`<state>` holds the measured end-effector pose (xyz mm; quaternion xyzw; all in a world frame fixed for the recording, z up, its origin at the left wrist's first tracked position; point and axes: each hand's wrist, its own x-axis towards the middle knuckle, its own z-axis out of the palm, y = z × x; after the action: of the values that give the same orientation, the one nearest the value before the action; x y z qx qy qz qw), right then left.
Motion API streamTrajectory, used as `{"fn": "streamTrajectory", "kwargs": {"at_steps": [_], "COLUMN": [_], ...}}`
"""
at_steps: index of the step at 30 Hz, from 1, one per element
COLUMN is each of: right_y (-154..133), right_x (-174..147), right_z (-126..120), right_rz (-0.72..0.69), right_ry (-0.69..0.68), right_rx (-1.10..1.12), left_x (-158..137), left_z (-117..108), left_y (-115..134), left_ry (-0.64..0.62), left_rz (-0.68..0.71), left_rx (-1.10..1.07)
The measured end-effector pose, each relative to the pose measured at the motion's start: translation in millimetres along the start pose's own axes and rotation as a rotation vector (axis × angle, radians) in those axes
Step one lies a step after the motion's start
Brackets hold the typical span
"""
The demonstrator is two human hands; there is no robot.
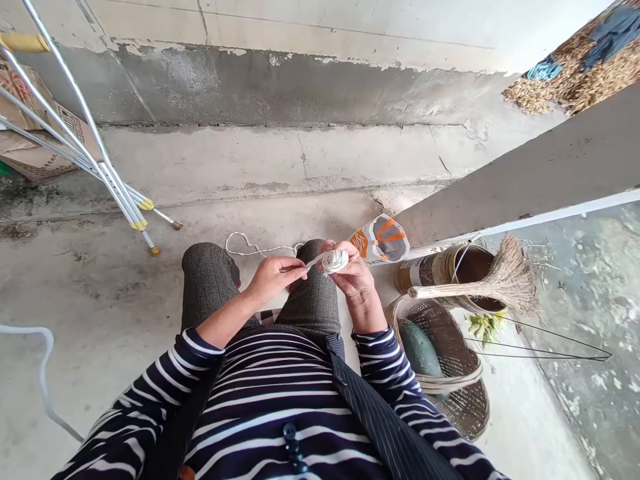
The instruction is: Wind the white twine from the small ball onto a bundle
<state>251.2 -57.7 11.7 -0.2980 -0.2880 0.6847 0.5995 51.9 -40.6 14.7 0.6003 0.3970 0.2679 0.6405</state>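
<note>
Above my lap, my right hand [354, 277] grips a small wound ball of white cord [335, 261], its fingers curled around the sides. A short stretch of the cord runs from the ball to my left hand [273, 279], whose thumb and fingertips pinch it. Beyond my knees a loose loop of the same white cord [245, 235] lies on the concrete floor. Part of that cord is hidden behind my knee and hands, so I cannot see exactly how it joins the ball.
To the right stand a white and orange bag [367, 243], a bucket [443, 267], a straw broom [505, 277] and a woven basket [463, 393] with a dark green melon [420, 347]. Metal crutches [107, 167] lean at the left near cardboard boxes [55, 143]. A white hose [47, 367] lies lower left.
</note>
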Motion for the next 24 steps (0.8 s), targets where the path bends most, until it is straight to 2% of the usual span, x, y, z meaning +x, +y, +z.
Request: {"fn": "streamTrajectory", "kwargs": {"at_steps": [4, 9, 11, 13, 17, 21, 24], "right_y": [-2.1, -3.6, -3.7, -3.8, -4.4, -6.7, -10.9], "right_x": [-0.8, 0.2, 0.9, 1.2, 1.2, 3.4, 7.0], "right_z": [-3.1, -3.8, -3.5, -2.5, 1.0, 4.4, 7.0], "right_rz": [-0.031, -0.088, -0.104, -0.105, -0.098, -0.092, -0.102], "right_ry": [-0.003, -0.006, -0.005, -0.002, 0.000, -0.002, -0.027], "right_rx": [-0.063, -0.131, -0.112, -0.089, -0.082, -0.121, -0.179], "left_x": [-6.9, -14.9, -16.9, -18.9, -23.9, -29.1, -32.4], "left_z": [-7.8, -13.8, -15.0, -16.4, -21.0, -29.1, -36.7], "left_y": [10.0, 11.9, 10.0, 8.2, 9.1, 18.4, 27.3], "left_ry": [0.089, 0.218, 0.224, 0.229, 0.220, 0.146, 0.069], "left_rz": [0.098, 0.412, 0.468, 0.448, 0.313, 0.154, 0.085], "left_rx": [0.251, 0.638, 0.695, 0.680, 0.581, 0.403, 0.335]}}
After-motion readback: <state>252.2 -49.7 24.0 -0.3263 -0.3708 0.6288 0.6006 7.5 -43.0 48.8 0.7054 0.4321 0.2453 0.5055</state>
